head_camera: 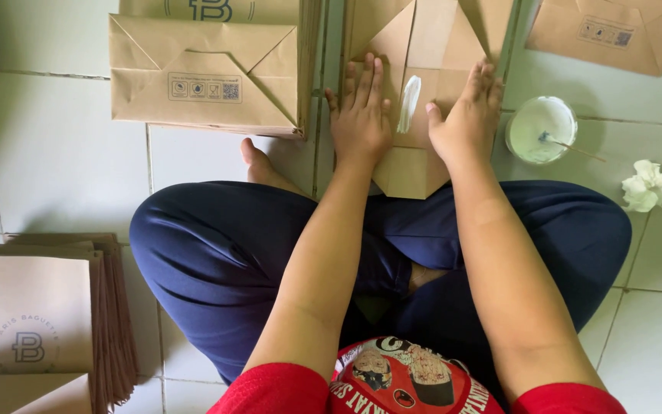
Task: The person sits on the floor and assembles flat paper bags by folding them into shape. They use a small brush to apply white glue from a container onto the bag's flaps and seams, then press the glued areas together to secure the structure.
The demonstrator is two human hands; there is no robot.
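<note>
Hands are pressing flat, fingers extended and close together: left hand [360, 115] and right hand [469, 115] are flanking a white glue smear [408, 103] on the brown paper bag [411, 165] at upper centre; glue bowl [541, 129] is sitting just right.

Brown paper bag [415, 165], white glue bowl [540, 129], navy trousers [216, 253].
</note>
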